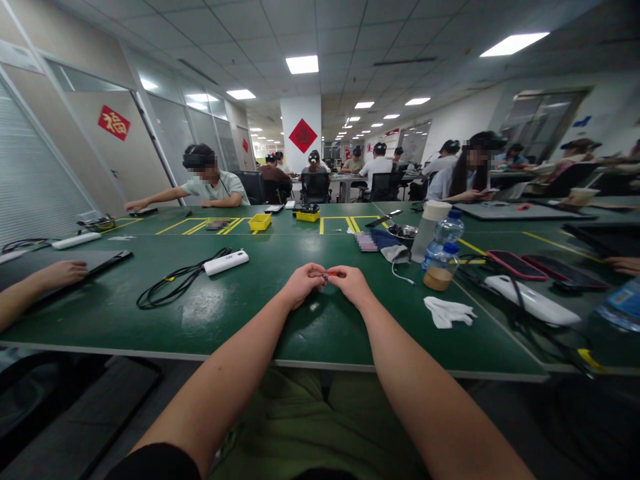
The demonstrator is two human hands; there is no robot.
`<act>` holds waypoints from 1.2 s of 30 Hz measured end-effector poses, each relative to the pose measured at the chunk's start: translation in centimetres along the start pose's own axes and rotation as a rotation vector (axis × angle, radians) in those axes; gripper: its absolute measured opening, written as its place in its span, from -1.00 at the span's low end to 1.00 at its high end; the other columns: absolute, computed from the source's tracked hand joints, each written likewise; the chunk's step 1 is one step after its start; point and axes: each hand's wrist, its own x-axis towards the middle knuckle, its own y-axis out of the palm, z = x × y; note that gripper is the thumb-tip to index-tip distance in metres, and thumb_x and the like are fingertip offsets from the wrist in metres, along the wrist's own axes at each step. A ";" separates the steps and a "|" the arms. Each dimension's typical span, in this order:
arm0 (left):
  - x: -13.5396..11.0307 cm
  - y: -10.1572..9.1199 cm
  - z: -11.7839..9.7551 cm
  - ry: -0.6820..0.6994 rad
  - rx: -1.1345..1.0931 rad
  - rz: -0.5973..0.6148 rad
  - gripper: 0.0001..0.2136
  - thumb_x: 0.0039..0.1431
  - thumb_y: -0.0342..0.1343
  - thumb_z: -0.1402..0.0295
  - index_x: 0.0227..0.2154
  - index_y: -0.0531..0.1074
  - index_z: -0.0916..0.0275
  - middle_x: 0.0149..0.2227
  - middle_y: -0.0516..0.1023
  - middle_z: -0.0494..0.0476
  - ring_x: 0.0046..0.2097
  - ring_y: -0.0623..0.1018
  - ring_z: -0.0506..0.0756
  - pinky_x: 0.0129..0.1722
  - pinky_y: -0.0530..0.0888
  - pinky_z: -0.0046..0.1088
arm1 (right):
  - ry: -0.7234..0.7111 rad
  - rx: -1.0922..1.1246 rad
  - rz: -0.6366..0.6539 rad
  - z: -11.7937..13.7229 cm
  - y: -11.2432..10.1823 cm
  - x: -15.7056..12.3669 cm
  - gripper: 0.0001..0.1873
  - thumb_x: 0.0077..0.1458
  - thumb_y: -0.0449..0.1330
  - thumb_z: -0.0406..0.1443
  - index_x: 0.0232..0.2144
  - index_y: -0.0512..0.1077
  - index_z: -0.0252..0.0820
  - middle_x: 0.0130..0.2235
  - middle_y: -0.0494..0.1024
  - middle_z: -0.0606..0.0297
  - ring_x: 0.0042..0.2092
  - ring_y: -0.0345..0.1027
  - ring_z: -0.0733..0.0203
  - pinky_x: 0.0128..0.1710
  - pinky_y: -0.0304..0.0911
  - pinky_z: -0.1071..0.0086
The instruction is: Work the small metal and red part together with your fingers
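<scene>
Both my hands meet over the green table (270,257), fingertips close together. My left hand (304,283) is closed in a pinch on a tiny dark piece (325,277), too small to name. Opposite it, my right hand (351,283) pinches a small orange-red piece (334,273); its kind cannot be made out. The two pieces touch or nearly touch between my fingertips. Part of each is hidden by the fingers.
Left lies a white power bank (227,262) with a coiled black cable (175,283). To the right are a crumpled white tissue (449,312), a bottle of brown liquid (440,268) and a pale tumbler (430,230). Yellow trays (260,222) stand farther back. A neighbour's hand (63,275) rests at far left.
</scene>
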 end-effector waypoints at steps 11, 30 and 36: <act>0.2 -0.2 0.3 0.041 -0.004 -0.033 -0.76 -0.13 0.24 0.49 -0.31 0.45 0.32 -0.35 0.54 0.09 -0.37 0.49 -0.02 -0.29 0.42 -0.45 | 0.068 0.097 0.069 0.2 0.2 -0.3 -0.73 -0.09 0.25 -0.26 -0.30 0.57 -0.28 -0.44 0.59 0.23 -0.50 0.36 0.27 -0.49 0.26 0.42; 0.2 -0.1 0.3 0.078 0.132 -0.088 -0.81 -0.15 0.22 0.53 -0.37 0.51 0.31 -0.40 0.56 0.08 -0.36 0.50 0.01 -0.27 0.41 -0.46 | 0.040 -0.032 0.083 1.0 0.0 -0.6 -0.70 -0.05 0.25 -0.22 -0.26 0.59 -0.24 -0.43 0.60 0.25 -0.58 0.30 0.33 -0.55 0.21 0.44; 0.2 -0.2 0.2 0.073 0.158 -0.086 -0.82 -0.12 0.22 0.49 -0.35 0.53 0.31 -0.38 0.58 0.09 -0.36 0.50 0.01 -0.26 0.42 -0.45 | -0.014 -0.161 0.081 1.0 0.1 -0.8 -0.76 0.00 0.23 -0.20 -0.28 0.61 -0.13 -0.50 0.58 0.34 -0.62 0.31 0.32 -0.47 0.23 0.42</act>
